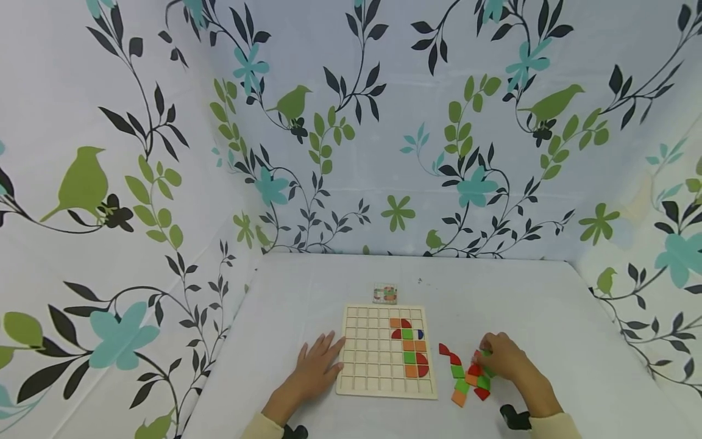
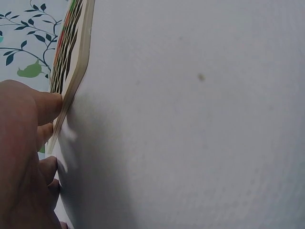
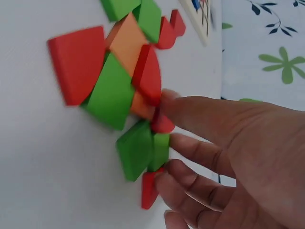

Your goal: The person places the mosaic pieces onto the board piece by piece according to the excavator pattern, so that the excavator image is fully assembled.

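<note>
Left hand (image 1: 315,371) splays against the board (image 1: 364,352) while right hand (image 1: 506,358), fingers bent, touches blocks (image 3: 136,150), its grip unclear.

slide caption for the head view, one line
Left hand at the edge of a partly filled grid board, right hand at loose red, green and orange blocks.

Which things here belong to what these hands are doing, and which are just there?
Part of the job:
grid board, at the left hand
coloured pieces on it
loose pieces, at the right hand
small card, probably a guide

Just there:
patterned cloth
white tabletop
</note>
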Tool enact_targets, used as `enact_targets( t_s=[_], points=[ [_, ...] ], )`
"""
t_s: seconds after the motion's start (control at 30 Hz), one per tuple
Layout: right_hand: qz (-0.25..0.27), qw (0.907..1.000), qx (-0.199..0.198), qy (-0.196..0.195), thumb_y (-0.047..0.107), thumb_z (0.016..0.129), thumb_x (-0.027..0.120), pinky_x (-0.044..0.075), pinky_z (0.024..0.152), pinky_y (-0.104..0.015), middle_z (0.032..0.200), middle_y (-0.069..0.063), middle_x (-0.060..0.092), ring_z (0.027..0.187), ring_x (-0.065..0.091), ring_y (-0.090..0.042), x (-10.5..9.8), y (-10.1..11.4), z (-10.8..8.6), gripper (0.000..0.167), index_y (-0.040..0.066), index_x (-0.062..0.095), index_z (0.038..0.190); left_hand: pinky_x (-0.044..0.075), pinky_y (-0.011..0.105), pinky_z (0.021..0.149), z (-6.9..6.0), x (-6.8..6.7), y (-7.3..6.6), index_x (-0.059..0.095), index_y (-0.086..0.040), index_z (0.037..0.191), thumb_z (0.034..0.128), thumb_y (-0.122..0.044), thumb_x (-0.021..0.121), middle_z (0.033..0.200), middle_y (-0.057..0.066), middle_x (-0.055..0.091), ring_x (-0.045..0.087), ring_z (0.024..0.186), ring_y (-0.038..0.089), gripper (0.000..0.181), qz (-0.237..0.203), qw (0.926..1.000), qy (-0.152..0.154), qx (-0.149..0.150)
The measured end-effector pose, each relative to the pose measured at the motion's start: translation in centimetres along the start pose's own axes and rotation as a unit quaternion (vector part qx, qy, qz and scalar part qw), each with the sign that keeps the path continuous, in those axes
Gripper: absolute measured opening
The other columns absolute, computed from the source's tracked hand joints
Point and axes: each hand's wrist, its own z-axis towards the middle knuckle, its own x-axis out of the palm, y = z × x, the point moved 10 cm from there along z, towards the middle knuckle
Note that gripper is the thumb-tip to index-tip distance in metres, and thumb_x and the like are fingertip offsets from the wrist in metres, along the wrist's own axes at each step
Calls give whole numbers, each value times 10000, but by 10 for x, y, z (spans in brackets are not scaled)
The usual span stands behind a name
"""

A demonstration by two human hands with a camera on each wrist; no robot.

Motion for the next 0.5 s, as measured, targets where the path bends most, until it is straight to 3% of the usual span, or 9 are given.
enact_targets(
  t_s=[0.07,0.2,0.33,0.5],
  points=[
    [69,9998,-75,142,227,936,809,560,802,-535,1010,-164,590,909,593,-286,2,-5,-2,335,-34,648,1070,65,798,1204,-1,-1,-1,404,-183,1636,1082,-371,552,1715,198,300,224,1585,479,604,-45,10000,10,-2],
    [110,9997,-213,54,137,961,765,554,773,-464,968,-132,571,873,562,-256,7,-9,3,212,-8,657,1071,84,790,1210,-1,-1,0,412,-182,1632,1085,-352,554,1718,181,305,234,1591,457,590,-16,10000,20,-59],
    [-20,9987,-364,-368,66,957,742,557,747,-430,943,-114,577,848,549,-238,9,-6,9,159,4,669,1083,90,782,1216,0,-1,2,404,-198,1638,1090,-364,543,1724,166,298,232,1597,439,589,44,9999,47,-104],
    [-117,9956,-440,-823,96,967,753,594,804,-539,1002,-142,635,893,613,-273,10,3,13,242,-21,660,1158,61,796,1206,-1,-2,0,402,-190,1638,1087,-368,540,1720,191,294,218,1591,469,595,-102,9999,-22,-4]
  ],
)
